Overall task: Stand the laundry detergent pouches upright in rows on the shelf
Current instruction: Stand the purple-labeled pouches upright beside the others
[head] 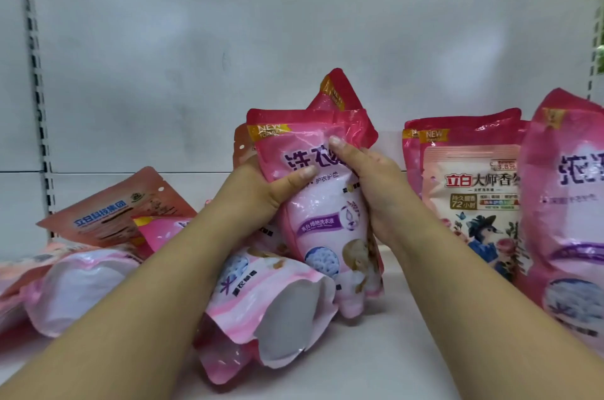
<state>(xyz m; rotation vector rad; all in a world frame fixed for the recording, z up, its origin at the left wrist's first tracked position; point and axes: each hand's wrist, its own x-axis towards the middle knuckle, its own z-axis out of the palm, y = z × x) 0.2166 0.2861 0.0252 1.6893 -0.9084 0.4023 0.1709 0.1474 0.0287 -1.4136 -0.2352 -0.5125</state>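
Hands: left hand (261,190) and right hand (369,180) fingers (343,147) clamp the glossy pink plastic detergent pouch (323,203) between them, steadying it upright.

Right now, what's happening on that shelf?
A person is standing a pink detergent pouch upright on the white shelf, left hand and right hand both gripping its sides. More pouches stand behind it. To the right, a flowered pouch and a large pink pouch already stand upright. To the left, several fallen pouches still lie toppled.
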